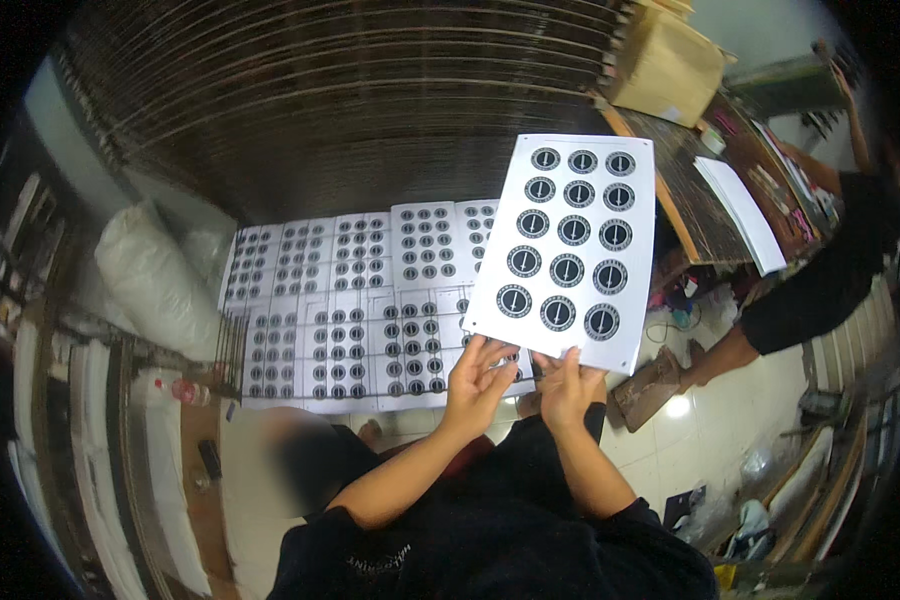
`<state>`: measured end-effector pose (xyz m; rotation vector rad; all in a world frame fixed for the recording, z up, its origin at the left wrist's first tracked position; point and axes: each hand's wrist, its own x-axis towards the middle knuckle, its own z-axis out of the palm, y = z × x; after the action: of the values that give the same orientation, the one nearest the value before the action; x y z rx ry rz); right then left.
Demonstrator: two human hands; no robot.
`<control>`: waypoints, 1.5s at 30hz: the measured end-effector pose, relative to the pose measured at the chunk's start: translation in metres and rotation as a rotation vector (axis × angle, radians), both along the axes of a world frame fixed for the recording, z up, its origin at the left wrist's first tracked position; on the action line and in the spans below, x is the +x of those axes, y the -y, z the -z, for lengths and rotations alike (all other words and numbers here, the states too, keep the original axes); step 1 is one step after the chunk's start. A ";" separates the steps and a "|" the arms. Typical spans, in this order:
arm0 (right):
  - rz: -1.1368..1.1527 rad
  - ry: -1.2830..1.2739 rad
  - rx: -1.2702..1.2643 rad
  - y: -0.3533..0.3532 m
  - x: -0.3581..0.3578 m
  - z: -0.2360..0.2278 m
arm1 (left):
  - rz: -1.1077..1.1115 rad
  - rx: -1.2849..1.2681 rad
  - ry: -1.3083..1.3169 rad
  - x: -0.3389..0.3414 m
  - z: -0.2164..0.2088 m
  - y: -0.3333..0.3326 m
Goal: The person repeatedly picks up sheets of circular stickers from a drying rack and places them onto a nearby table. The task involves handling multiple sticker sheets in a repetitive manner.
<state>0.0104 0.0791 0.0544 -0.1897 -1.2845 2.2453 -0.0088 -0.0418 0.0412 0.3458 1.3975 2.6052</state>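
A white printed sheet (598,345) with rows of round black emblems is raised in front of me, tilted, above a rack level covered with similar sheets. My right hand (568,392) pinches its lower edge, thumb on the printed face and the other fingers underneath. At the lower left corner, my left hand (478,388) holds the edge, its fingertips partly hidden by the sheet. Flat sheets (345,300) with the same emblems lie side by side on the rack, in two rows. The raised sheet covers some of those at the right.
Wire rack levels (350,90) rise behind the laid sheets. On the right, a wooden table (675,180) bears a cardboard box (667,65) and white paper (740,210). Another person (820,270) stands beside it. A plastic-wrapped roll (160,275) leans at left, near a bottle (182,390).
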 end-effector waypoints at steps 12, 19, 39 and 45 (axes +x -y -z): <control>-0.558 0.329 1.424 -0.036 0.006 0.061 | -0.360 0.212 0.503 -0.046 0.075 0.052; -0.097 0.599 1.160 -0.129 0.080 0.117 | -0.692 0.183 0.461 -0.131 0.185 0.171; -0.103 0.729 1.500 -0.135 0.052 0.137 | -0.787 0.097 0.744 -0.309 0.347 0.231; -0.137 0.756 1.513 -0.135 0.044 0.135 | -0.768 0.028 0.629 -0.323 0.362 0.225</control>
<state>0.0543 0.2140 -0.0809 -0.3589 -3.0083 0.6997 -0.3319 -0.2672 -0.3210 -1.1250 1.4114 2.8351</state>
